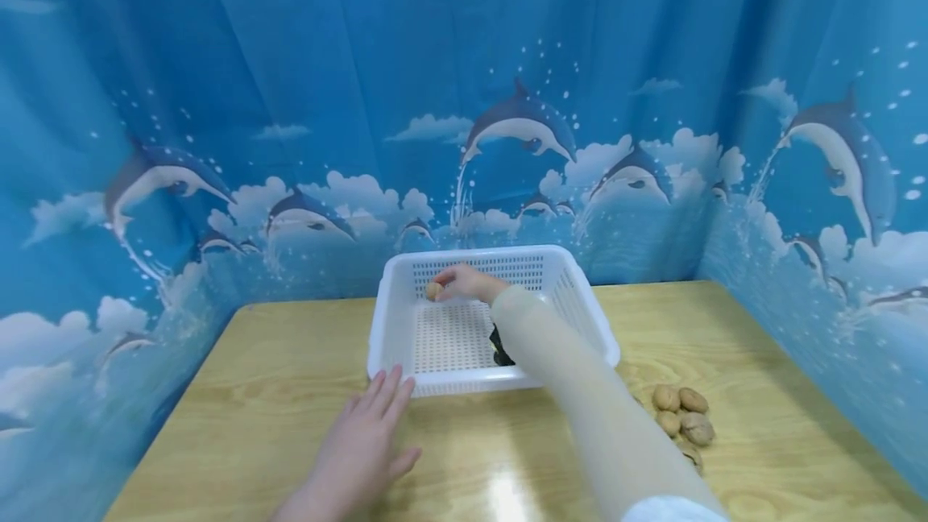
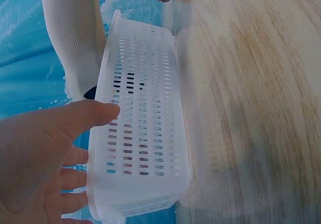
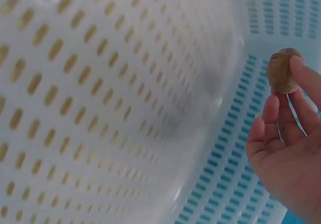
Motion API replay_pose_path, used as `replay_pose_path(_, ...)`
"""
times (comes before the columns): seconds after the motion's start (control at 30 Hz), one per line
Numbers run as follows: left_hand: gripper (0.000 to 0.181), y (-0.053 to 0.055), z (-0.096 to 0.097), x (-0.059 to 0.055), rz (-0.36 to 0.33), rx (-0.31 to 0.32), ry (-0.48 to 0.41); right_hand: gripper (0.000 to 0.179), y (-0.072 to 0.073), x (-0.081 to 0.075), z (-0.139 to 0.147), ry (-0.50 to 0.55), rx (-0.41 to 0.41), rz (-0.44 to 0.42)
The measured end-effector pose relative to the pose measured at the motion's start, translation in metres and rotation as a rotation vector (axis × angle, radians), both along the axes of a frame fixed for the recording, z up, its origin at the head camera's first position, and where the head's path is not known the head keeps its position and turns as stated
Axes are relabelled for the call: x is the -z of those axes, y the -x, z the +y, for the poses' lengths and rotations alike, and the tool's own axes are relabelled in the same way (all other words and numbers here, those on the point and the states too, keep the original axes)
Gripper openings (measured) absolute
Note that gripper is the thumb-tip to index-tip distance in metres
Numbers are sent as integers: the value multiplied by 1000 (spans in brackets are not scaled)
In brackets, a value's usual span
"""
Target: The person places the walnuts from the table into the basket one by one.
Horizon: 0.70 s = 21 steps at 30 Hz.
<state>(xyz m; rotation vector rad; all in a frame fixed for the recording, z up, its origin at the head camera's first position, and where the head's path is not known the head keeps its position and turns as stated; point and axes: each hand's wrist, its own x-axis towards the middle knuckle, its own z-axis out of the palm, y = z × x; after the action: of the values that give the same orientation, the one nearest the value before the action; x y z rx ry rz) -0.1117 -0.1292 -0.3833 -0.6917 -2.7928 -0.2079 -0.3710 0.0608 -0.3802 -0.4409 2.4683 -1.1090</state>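
Note:
A white plastic basket (image 1: 451, 381) with slotted walls stands on the wooden table. Inside it, near the back left corner, my right hand (image 1: 464, 282) pinches a walnut (image 3: 282, 71) between thumb and fingers. My left hand (image 1: 366, 433) is at the basket's front left corner with its fingers straight, fingertips right at the rim. In the left wrist view its thumb (image 2: 103, 113) overlaps the basket's slotted side. A black item (image 1: 499, 349) with a little yellow lies in the basket, partly hidden behind my right forearm.
Several walnuts (image 1: 667, 398) sit on the table (image 1: 290, 361) to the right of the basket, near my right sleeve (image 1: 580, 377). A blue curtain (image 1: 362, 103) printed with dolphins hangs behind the table and along both sides.

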Motion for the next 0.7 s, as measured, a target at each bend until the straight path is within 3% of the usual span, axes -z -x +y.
replay_pose_path(0.13, 83, -1, 1, 0, -5, -5, 8, 39, -5, 7, -15, -40, -6, -26)
replay_pose_path(0.43, 83, -2, 3, 2, -11, -8, -1, 31, -13, 9, -31, -177, -22, 66)
replay_pose_path(0.57, 82, -4, 4, 1, -8, -1, -14, 38, -17, 8, -33, -161, -24, 89)
replay_pose_path(0.7, 83, -2, 5, -1, 6, -8, -16, 47, -16, -9, -24, -80, -62, 84)
